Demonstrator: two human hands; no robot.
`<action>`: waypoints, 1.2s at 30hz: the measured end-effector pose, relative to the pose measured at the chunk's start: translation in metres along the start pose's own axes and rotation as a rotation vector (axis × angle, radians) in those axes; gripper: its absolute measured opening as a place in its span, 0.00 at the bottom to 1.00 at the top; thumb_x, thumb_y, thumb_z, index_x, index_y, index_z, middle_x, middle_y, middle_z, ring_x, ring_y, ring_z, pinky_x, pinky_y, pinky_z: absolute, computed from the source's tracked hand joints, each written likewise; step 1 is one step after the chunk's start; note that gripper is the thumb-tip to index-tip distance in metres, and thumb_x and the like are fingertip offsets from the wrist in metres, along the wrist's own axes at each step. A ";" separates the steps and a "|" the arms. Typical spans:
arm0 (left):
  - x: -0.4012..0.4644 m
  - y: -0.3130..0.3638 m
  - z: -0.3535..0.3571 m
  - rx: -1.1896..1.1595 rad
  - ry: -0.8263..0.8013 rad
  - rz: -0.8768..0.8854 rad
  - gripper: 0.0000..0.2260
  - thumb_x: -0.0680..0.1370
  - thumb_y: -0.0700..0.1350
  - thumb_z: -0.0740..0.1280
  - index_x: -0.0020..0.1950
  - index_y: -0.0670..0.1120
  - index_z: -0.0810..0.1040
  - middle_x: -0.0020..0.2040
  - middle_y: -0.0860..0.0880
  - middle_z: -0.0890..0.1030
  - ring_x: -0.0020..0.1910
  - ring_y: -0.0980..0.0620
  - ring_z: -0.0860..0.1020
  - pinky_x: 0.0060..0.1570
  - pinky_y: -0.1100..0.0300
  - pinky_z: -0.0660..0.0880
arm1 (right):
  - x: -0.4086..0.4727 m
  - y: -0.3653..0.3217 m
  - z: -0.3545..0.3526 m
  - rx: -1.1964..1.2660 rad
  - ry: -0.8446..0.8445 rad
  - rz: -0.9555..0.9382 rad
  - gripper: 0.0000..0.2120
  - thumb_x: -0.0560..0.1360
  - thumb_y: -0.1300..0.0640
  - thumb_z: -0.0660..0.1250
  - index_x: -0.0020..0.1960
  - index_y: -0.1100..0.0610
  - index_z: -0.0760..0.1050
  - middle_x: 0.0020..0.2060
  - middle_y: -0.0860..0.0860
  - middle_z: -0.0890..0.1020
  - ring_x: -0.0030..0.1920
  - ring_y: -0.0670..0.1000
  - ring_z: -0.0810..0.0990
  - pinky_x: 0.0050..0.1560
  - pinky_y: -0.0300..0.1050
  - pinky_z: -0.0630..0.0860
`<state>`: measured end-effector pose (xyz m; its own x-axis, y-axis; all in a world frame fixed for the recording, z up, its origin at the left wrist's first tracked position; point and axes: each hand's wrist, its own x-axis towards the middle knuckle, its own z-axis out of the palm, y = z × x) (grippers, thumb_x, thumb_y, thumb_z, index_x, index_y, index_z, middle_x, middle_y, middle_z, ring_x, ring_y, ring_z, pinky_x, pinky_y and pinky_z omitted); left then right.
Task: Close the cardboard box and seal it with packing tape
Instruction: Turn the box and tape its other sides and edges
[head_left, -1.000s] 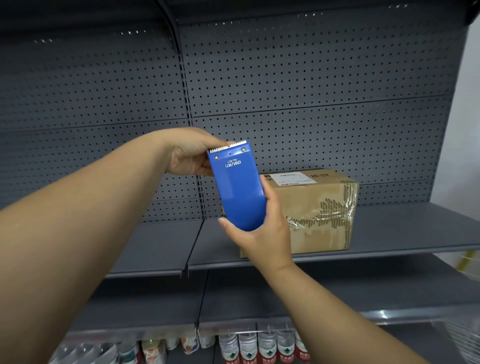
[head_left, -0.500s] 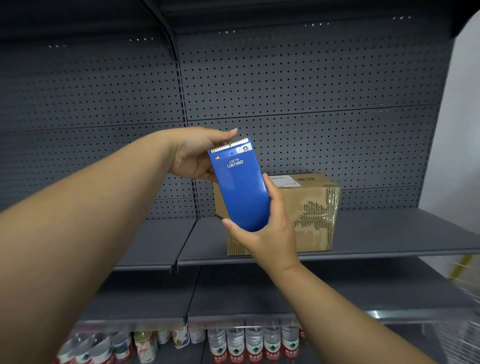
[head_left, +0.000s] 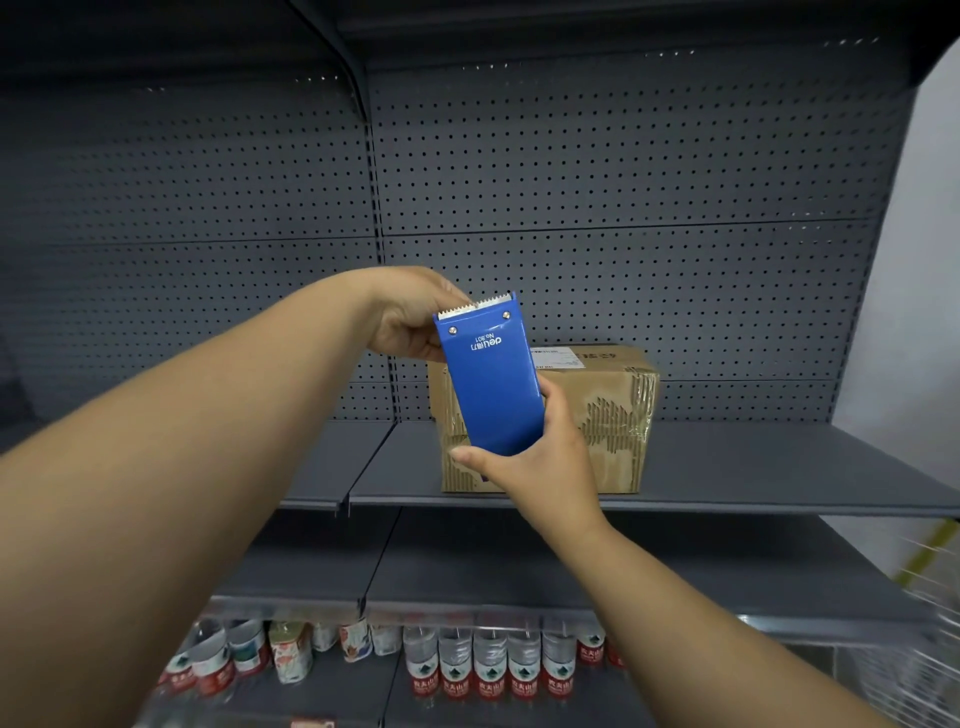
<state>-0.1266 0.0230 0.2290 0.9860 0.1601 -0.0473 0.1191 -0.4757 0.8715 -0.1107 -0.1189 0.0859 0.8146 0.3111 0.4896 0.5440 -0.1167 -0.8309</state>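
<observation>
1. Head view showed the blue tape dispenser (head_left: 491, 379) held up in front of the cardboard box (head_left: 602, 415), toothed metal blade uppermost.
2. The right hand (head_left: 535, 462) grasped the dispenser's lower end, thumb under it and fingers wrapped behind.
3. The left hand (head_left: 410, 317) was curled at the blade end, its fingertips hidden behind the dispenser; it seemed to be pinching at the top, possibly a tape end, but no tape could be made out.
4. Compared with a second earlier, the hands and dispenser sat in almost the same pose, while the box had slid from right of the dispenser to nearly behind it. That reads as the head turning toward the box, not as progress with the tape.
5. The box stood on the shelf (head_left: 779, 467) near its front edge, just right of the seam between two shelf panels. Its flaps looked closed already and glossy tape wrapped its torn right face, so the top seam seemed the part left to seal.
6. Readable writing: "deli" and "No.801" printed upside down on the dispenser. A white label (head_left: 556, 357) on the box top was too small to read.
7. Water bottles (head_left: 488, 660) with red-and-white labels stood on the lowest shelf; their text was not legible.
</observation>
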 end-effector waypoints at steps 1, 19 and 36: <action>-0.001 -0.002 0.002 -0.001 0.010 0.000 0.08 0.77 0.39 0.64 0.38 0.40 0.76 0.27 0.50 0.79 0.25 0.57 0.78 0.27 0.67 0.75 | -0.001 0.000 -0.001 0.013 -0.010 0.019 0.41 0.59 0.47 0.80 0.65 0.43 0.61 0.49 0.33 0.72 0.54 0.44 0.74 0.48 0.38 0.72; 0.001 -0.043 0.037 -0.025 -0.067 -0.005 0.12 0.79 0.51 0.61 0.47 0.44 0.78 0.44 0.47 0.81 0.47 0.50 0.79 0.58 0.56 0.74 | -0.024 0.036 -0.002 -0.159 -0.025 0.247 0.28 0.60 0.45 0.78 0.55 0.51 0.71 0.46 0.45 0.80 0.46 0.49 0.79 0.35 0.40 0.73; 0.003 -0.055 0.048 -0.036 -0.035 -0.049 0.13 0.74 0.56 0.67 0.48 0.47 0.80 0.48 0.49 0.80 0.49 0.50 0.75 0.61 0.54 0.70 | -0.050 0.037 -0.012 -0.208 -0.049 0.257 0.28 0.62 0.43 0.77 0.54 0.52 0.68 0.49 0.46 0.77 0.47 0.48 0.76 0.34 0.36 0.70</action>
<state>-0.1247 0.0077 0.1573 0.9826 0.1520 -0.1063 0.1632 -0.4367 0.8847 -0.1285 -0.1498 0.0335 0.9228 0.2905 0.2532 0.3551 -0.3858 -0.8515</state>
